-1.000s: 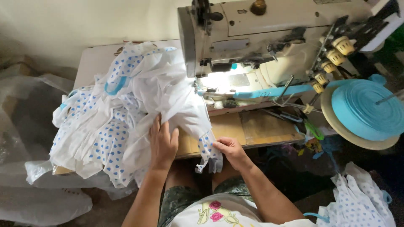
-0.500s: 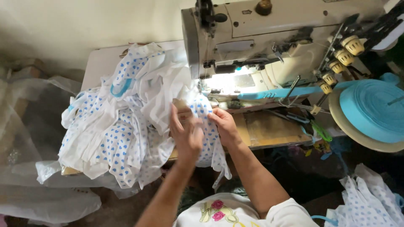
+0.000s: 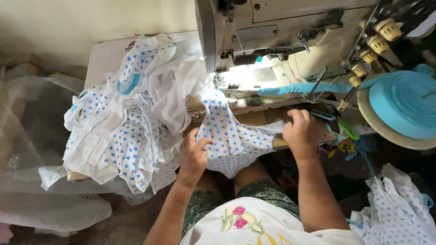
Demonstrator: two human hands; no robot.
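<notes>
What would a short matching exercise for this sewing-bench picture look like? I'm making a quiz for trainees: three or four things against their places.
Things:
1. left hand
2. right hand
3. blue tape roll
4. fabric pile

Places:
A. far right, on a round plate
B. on the table's left, beside the sewing machine
C. on the heart-print piece, lower edge
D. at the table edge, below the blue tape strip

Pairs: 1-C, 2-D, 3-A, 4-B
</notes>
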